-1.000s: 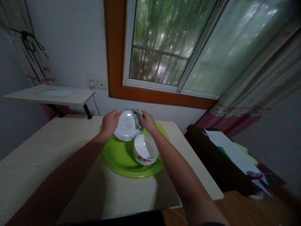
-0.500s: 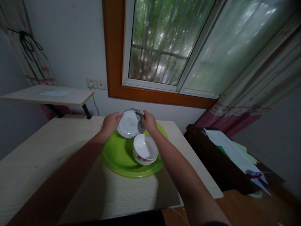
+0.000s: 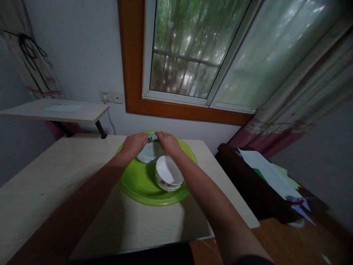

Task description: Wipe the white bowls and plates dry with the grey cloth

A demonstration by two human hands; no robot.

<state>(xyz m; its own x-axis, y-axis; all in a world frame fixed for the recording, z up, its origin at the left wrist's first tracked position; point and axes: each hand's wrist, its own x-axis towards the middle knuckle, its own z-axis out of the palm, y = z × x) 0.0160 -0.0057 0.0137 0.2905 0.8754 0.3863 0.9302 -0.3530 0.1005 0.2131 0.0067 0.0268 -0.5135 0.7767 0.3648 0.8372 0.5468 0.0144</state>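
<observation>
The left hand (image 3: 135, 143) pinches the far left part of the rim of a white plate (image 3: 149, 152), its fingers bent over the edge. The right hand (image 3: 168, 142) is at the far right part of the same rim, its fingers closed on a grey-green cloth (image 3: 152, 137) that is bunched over the rim between the two hands. The plate, with a faint pattern near its edge, tilts so that its inner face shows toward the near side, above the far part of a round, bright green tray (image 3: 138, 184); whether its lower edge touches the tray cannot be told. Just to the near right of the plate, a stack of white bowls (image 3: 168, 173) with red floral marks on the outside sits on the tray, the top one open upward, beside the right forearm. The tray rests on a pale wooden desk (image 3: 91, 217). At the far left of the desk a small raised shelf (image 3: 82, 115) stands on dark legs and carries a sheet of paper (image 3: 63, 108). Beyond the desk are a wall socket (image 3: 111, 97) and a window with an orange-brown wooden frame (image 3: 176, 113). To the right, papers (image 3: 271, 171) lie on a dark brown piece of furniture (image 3: 248, 184), near a curtain (image 3: 275, 121) with a pink lower band.
</observation>
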